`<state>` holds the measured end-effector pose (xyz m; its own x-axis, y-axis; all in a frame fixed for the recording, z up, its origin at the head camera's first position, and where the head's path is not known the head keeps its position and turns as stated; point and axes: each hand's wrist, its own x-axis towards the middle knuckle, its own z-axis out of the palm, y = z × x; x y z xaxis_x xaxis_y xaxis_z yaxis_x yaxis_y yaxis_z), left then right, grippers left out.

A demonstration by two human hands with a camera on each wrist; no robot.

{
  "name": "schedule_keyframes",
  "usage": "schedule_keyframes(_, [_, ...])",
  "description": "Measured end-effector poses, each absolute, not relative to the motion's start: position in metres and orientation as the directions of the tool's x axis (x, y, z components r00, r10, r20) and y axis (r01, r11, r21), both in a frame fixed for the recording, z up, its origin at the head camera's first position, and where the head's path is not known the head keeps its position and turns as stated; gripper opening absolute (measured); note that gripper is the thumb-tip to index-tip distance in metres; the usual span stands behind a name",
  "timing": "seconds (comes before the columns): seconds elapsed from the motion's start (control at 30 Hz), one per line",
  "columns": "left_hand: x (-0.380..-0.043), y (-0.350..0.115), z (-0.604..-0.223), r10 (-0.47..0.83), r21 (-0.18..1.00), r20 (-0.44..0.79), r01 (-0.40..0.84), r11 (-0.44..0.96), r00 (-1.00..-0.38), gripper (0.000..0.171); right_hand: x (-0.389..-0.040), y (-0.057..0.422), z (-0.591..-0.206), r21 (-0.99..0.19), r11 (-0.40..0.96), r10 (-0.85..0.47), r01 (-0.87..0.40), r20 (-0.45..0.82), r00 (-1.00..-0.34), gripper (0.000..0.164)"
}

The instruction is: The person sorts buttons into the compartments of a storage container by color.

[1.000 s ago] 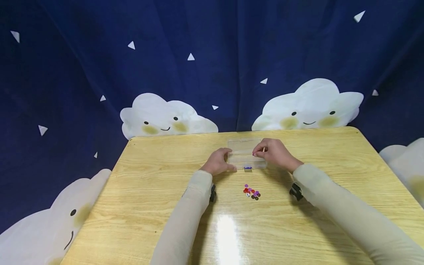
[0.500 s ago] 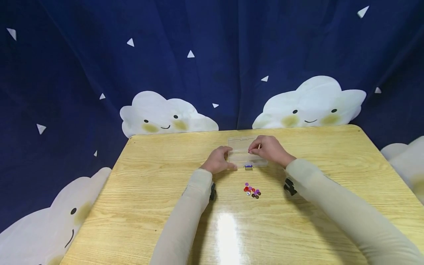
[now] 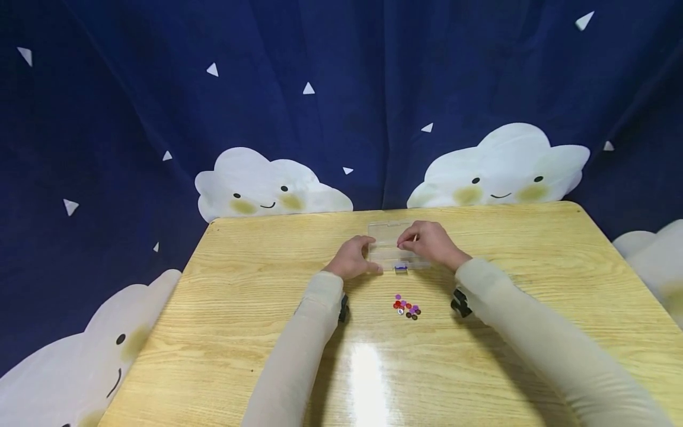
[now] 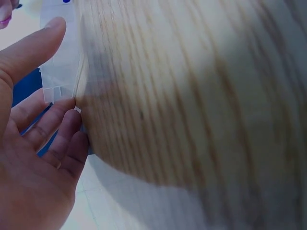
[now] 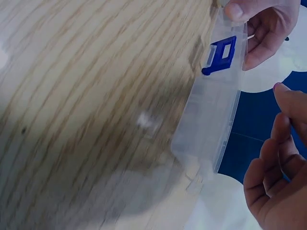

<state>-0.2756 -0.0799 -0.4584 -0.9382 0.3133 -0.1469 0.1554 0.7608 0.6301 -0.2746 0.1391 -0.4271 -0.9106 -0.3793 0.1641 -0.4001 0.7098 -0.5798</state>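
A clear plastic box (image 3: 382, 254) with a blue latch (image 5: 221, 56) stands on the table with its lid raised at the back. At its left end my left hand (image 3: 352, 258) holds it, thumb along the front and fingers behind. Above the open box, my right hand (image 3: 431, 243) pinches a small pinkish-purple piece (image 4: 5, 21) between thumb and forefinger. Most of that piece is hidden by the fingertips. In front of the box lies a loose group of small round button-like pieces: red ones (image 3: 397, 304), purple ones (image 3: 398, 297), dark ones (image 3: 414, 317) and a whitish one (image 3: 401, 311).
The wooden table (image 3: 256, 308) reaches to a dark blue curtain (image 3: 267, 107) with cloud figures right behind its far edge. Black wrist cameras sit under both sleeves, the right one (image 3: 461, 303) close to the tabletop.
My right hand has shifted a little to the left over the box, keeping its pinch on the small piece. The left hand stays at the box's left end.
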Motion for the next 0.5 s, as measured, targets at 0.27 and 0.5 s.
schedule_keyframes(0.27, [-0.2783, -0.0762, -0.4555, 0.337, 0.596, -0.14, 0.192, 0.779, -0.931, 0.078, -0.274, 0.1372, -0.4302, -0.572, 0.717, -0.368, -0.398, 0.175, -0.913, 0.007])
schedule_keyframes(0.5, [-0.2771, -0.0765, -0.4555, 0.319, 0.586, -0.184, 0.157, 0.795, -0.93, 0.08, -0.2741, 0.1297, -0.4305, -0.528, 0.71, -0.408, -0.466, 0.232, -0.883, 0.007])
